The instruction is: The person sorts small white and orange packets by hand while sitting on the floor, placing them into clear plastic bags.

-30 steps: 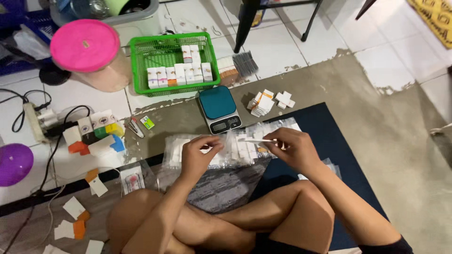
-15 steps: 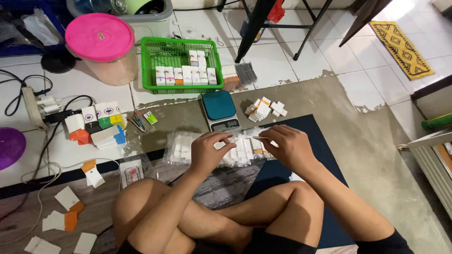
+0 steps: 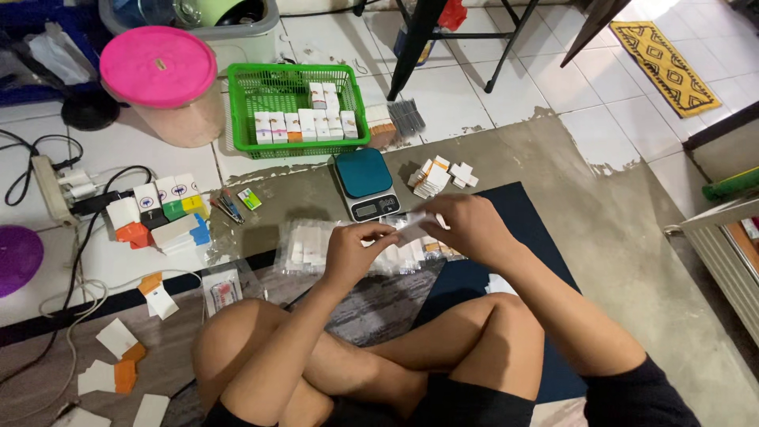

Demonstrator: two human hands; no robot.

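Hands meet over clear sachets (image 3: 316,247) on the floor: left hand (image 3: 354,251) and right hand (image 3: 466,228) pinch one small white packet (image 3: 413,228) between fingers, below digital scale (image 3: 364,183).

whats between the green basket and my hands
In the head view, a small digital scale with a teal platform sits on the floor between the green basket and the left hand and right hand, nearer the hands.
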